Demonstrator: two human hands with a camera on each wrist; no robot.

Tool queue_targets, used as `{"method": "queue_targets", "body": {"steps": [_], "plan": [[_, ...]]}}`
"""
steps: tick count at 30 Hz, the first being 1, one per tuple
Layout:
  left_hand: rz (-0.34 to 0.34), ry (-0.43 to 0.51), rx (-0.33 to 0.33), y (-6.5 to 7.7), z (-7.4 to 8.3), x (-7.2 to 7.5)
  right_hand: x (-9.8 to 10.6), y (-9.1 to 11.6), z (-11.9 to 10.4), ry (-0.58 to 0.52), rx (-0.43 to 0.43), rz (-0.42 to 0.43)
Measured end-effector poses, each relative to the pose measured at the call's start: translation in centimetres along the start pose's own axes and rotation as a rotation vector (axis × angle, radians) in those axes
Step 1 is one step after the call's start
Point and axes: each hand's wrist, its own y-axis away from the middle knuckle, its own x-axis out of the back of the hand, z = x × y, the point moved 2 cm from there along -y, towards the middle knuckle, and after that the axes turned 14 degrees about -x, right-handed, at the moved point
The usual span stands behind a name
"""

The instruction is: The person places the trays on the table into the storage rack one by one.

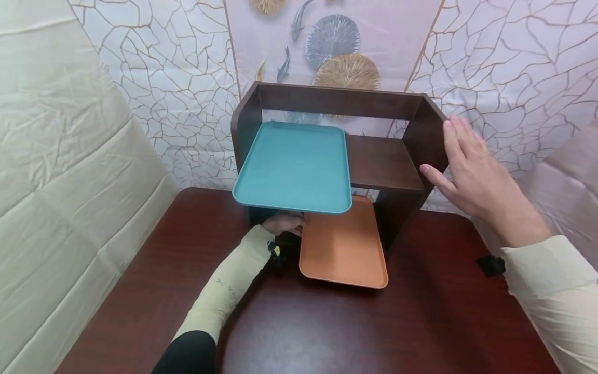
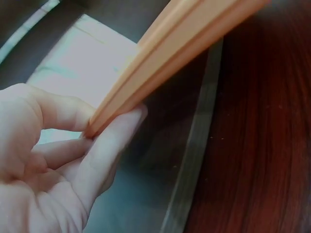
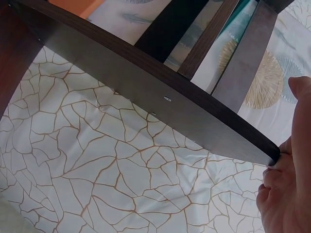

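Observation:
An orange tray (image 1: 344, 249) sits in the lower level of a dark brown shelf (image 1: 383, 161), its near end jutting out past the front. My left hand (image 1: 283, 223) pinches the left edge of this tray between thumb and fingers, as the left wrist view shows at the tray's rim (image 2: 146, 68). Above, a teal tray (image 1: 294, 166) lies on the upper level and overhangs the front, covering part of the left hand's surroundings. With straight fingers, my right hand (image 1: 476, 166) rests at the upper front edge of the shelf's right side panel (image 3: 146, 92), thumb spread apart.
The shelf stands at the back of a dark red-brown table (image 1: 327, 332). Patterned cloth (image 1: 163, 78) hangs behind it, and pale cloth walls (image 1: 70, 171) close in the left and right sides. A black strap piece (image 1: 491, 265) hangs by the right wrist.

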Motion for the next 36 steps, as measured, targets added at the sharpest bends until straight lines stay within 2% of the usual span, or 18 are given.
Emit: {"method": "queue_targets", "body": {"steps": [5,17,25,30,36], "plan": [[0.006,-0.002,0.043,-0.8,-0.6,-0.6,0.0,0.1,-0.1,-0.004,-0.001,-0.001],[0.021,-0.036,0.042,-1.1,-0.6,-1.2,0.0,0.0,-0.6,-0.016,0.007,0.004],[0.078,-0.035,0.020,-1.5,-0.7,-1.8,0.2,0.0,-0.6,-0.006,-0.001,0.003],[0.080,-0.107,0.041,-1.5,0.0,-2.3,0.2,0.0,-0.7,-0.009,-0.005,-0.001],[0.095,-0.232,0.008,-1.1,1.9,-2.9,0.1,0.0,-0.5,-0.009,-0.013,0.015]]}}
